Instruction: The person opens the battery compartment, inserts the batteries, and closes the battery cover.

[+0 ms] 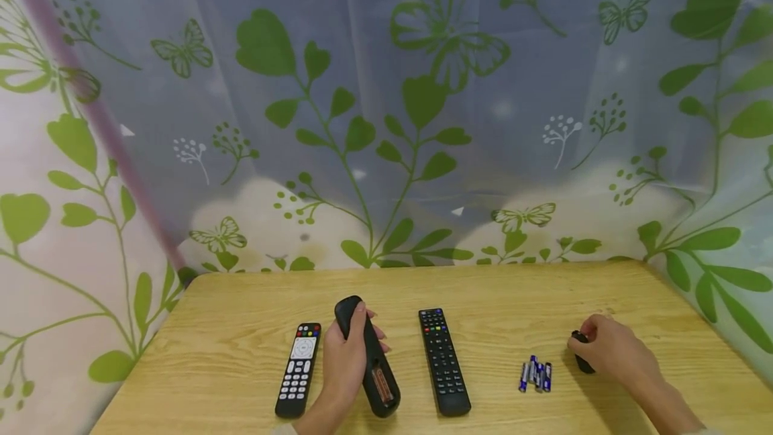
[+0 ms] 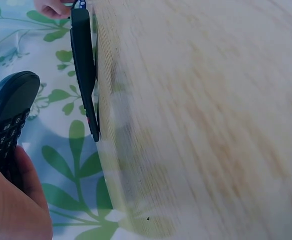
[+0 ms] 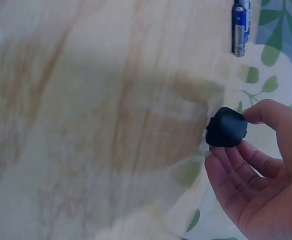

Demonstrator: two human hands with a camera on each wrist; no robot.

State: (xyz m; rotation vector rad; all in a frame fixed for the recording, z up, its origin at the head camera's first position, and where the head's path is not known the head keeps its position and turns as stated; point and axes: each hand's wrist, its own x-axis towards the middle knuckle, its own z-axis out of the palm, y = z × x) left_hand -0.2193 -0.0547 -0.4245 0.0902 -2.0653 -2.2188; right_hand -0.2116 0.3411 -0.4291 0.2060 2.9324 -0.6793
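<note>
My left hand (image 1: 345, 356) grips a black remote control (image 1: 377, 381), its back turned up and its battery compartment uncovered, with a copper-brown interior showing. In the left wrist view, the keypad side of that remote (image 2: 10, 112) is visible. Over the table's right side, my right hand (image 1: 616, 348) pinches a small black battery cover (image 3: 227, 127) between thumb and fingers. Several blue-and-silver batteries (image 1: 535, 374) lie in a cluster to the left of this hand. On the table between the held remote and the batteries lies another black remote (image 1: 445, 361), keys up.
A third remote (image 1: 298, 371), black with white keys, lies left of my left hand. The wood-grain table (image 1: 513, 294) backs onto a hanging curtain (image 1: 374, 153) with green leaves and butterflies.
</note>
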